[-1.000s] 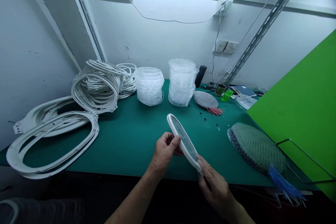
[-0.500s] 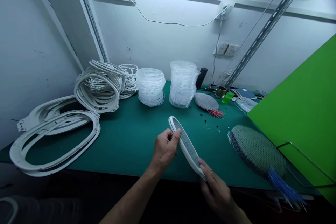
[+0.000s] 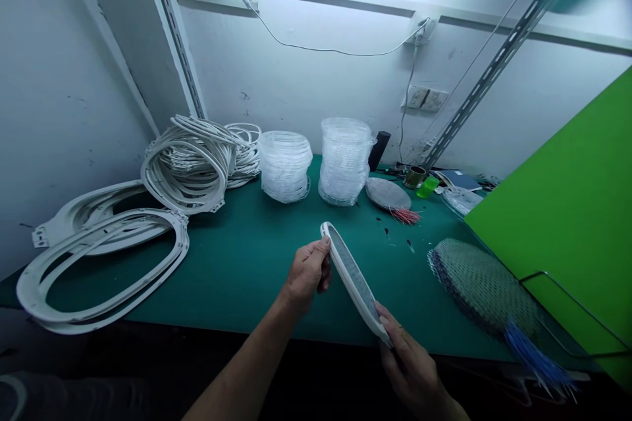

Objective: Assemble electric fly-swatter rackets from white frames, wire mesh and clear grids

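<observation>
White plastic rims the oval frame (image 3: 353, 283) of grey mesh, which the person holds tilted and nearly edge-on, just above the green work mat (image 3: 237, 270). The left hand (image 3: 307, 273) is curled firmly around the frame's upper rim, while the right hand (image 3: 409, 368) pinches its lower end between thumb and fingers. Gripping it at both ends seems to leave the mesh face uncovered and easy to look over.

At 12 o'clock stand two stacks of clear plastic rings (image 3: 340, 161), nested, it appears, to save bench space. Toward 1 o'clock lies a grey disc (image 3: 388, 193) trailing red wire ends (image 3: 405, 216). At 3 o'clock, a mesh-covered oval (image 3: 481, 286) with blue wire ends (image 3: 536, 358) rests beside a bright green board (image 3: 557, 210). Around 10 o'clock, white oval rims (image 3: 101, 270) lie flat below a looser white heap (image 3: 190, 161), apparently sorted by kind.
</observation>
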Available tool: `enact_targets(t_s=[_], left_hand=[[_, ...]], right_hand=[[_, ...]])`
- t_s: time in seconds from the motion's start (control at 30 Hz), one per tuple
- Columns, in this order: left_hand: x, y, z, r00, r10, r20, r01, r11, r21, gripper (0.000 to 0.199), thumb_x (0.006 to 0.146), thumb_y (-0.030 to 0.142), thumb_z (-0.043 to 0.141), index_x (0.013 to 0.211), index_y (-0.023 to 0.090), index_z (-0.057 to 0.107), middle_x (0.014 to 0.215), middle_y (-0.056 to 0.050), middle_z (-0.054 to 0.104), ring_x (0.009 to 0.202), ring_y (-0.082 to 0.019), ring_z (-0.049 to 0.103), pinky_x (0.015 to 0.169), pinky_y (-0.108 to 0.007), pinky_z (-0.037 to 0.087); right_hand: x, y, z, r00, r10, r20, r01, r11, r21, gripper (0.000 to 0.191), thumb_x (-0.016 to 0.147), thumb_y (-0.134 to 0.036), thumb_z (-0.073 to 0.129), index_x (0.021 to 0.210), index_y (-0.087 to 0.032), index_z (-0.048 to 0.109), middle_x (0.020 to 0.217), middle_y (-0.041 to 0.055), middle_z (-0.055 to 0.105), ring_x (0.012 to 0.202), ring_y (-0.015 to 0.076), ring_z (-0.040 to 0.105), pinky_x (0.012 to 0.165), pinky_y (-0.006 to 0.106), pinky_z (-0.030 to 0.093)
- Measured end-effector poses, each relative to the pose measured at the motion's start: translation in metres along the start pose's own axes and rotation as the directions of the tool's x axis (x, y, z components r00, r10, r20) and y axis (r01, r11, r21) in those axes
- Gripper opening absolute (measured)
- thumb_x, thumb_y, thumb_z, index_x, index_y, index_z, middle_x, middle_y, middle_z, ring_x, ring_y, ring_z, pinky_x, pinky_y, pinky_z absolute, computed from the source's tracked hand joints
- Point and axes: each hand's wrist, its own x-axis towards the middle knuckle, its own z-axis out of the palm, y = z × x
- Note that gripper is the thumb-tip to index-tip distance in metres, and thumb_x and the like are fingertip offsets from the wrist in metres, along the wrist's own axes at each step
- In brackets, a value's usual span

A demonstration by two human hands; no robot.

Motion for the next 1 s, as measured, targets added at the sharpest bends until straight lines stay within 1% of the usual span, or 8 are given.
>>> enact_targets(t_s=[0.3, 0.5, 0.57, 0.63, 0.7, 0.77, 0.9, 1.0], left_hand=[[-0.003, -0.001, -0.004, 0.995, -0.023, 0.099, 0.029, 0.998, -0.064, 0.049, 0.093, 0.062, 0.06, 0.069, 0.021, 0.047, 0.054, 0.007, 0.043, 0.041, -0.007, 0.04, 0.042, -0.022, 0.033], [-0.011, -0.006, 0.0, 0.991, 0.003, 0.133, -0.002, 1.0, -0.006, 0.044, 0.091, 0.06, 0.066, 0.079, 0.02, 0.052, 0.058, 0.006, 0.048, 0.044, -0.008, 0.044, 0.042, -0.021, 0.036], [-0.015, -0.006, 0.002, 0.994, 0.004, 0.107, -0.011, 0.998, 0.068, 0.043, 0.088, 0.061, 0.068, 0.084, 0.02, 0.056, 0.059, 0.005, 0.051, 0.043, -0.009, 0.044, 0.041, -0.022, 0.036], [-0.019, -0.004, 0.005, 0.999, 0.026, 0.024, -0.029, 0.984, 0.176, 0.045, 0.087, 0.063, 0.068, 0.084, 0.019, 0.059, 0.061, 0.003, 0.054, 0.044, -0.01, 0.045, 0.041, -0.023, 0.037], [-0.023, -0.003, 0.007, 0.991, 0.101, -0.084, -0.072, 0.953, 0.295, 0.046, 0.088, 0.063, 0.066, 0.077, 0.02, 0.059, 0.064, 0.001, 0.057, 0.049, -0.011, 0.049, 0.044, -0.023, 0.038], [-0.027, -0.001, 0.009, 0.97, 0.192, -0.15, -0.118, 0.91, 0.398, 0.047, 0.09, 0.061, 0.062, 0.068, 0.02, 0.056, 0.065, 0.0, 0.057, 0.055, -0.014, 0.053, 0.047, -0.024, 0.039], [-0.029, -0.001, 0.01, 0.937, 0.3, -0.176, -0.159, 0.82, 0.55, 0.047, 0.094, 0.054, 0.057, 0.06, 0.022, 0.048, 0.06, 0.001, 0.053, 0.054, -0.014, 0.05, 0.047, -0.024, 0.034], [-0.029, -0.002, 0.01, 0.922, 0.343, -0.182, -0.172, 0.781, 0.6, 0.047, 0.094, 0.05, 0.055, 0.058, 0.022, 0.045, 0.058, 0.001, 0.05, 0.053, -0.013, 0.047, 0.047, -0.025, 0.031]], right_hand=[[0.003, -0.003, -0.003, 1.0, -0.007, 0.004, 0.007, 1.0, -0.001, 0.069, 0.093, 0.004, 0.049, 0.158, -0.013, 0.039, 0.15, 0.0199, 0.055, 0.137, 0.0334, 0.055, 0.105, 0.047, 0.058], [0.003, -0.004, -0.004, 1.0, -0.002, -0.016, 0.002, 1.0, -0.001, 0.068, 0.093, 0.003, 0.048, 0.158, -0.016, 0.04, 0.149, 0.0184, 0.057, 0.135, 0.0328, 0.057, 0.103, 0.047, 0.059], [0.001, -0.003, -0.003, 1.0, -0.001, -0.014, 0.001, 1.0, -0.001, 0.069, 0.093, 0.003, 0.048, 0.159, -0.017, 0.039, 0.149, 0.0179, 0.056, 0.136, 0.0332, 0.056, 0.103, 0.048, 0.059], [-0.001, -0.003, -0.002, 1.0, -0.009, -0.006, 0.009, 1.0, 0.002, 0.07, 0.093, 0.004, 0.048, 0.16, -0.016, 0.037, 0.151, 0.0188, 0.055, 0.137, 0.0341, 0.055, 0.103, 0.049, 0.059], [-0.003, -0.002, -0.002, 1.0, -0.015, 0.005, 0.015, 1.0, 0.006, 0.071, 0.092, 0.005, 0.048, 0.16, -0.016, 0.037, 0.152, 0.0196, 0.053, 0.138, 0.0347, 0.054, 0.103, 0.049, 0.059], [-0.003, -0.003, -0.001, 1.0, -0.011, 0.012, 0.011, 1.0, 0.009, 0.071, 0.093, 0.004, 0.047, 0.16, -0.016, 0.037, 0.153, 0.0189, 0.052, 0.138, 0.0345, 0.053, 0.104, 0.05, 0.058], [-0.003, -0.006, -0.001, 1.0, -0.02, 0.021, 0.02, 1.0, 0.006, 0.073, 0.092, 0.005, 0.049, 0.16, -0.018, 0.036, 0.153, 0.0175, 0.052, 0.14, 0.034, 0.052, 0.105, 0.05, 0.058], [-0.004, -0.006, 0.0, 0.999, -0.033, 0.03, 0.033, 0.999, 0.003, 0.074, 0.092, 0.005, 0.05, 0.16, -0.018, 0.036, 0.153, 0.0179, 0.052, 0.14, 0.0341, 0.052, 0.105, 0.051, 0.057]])
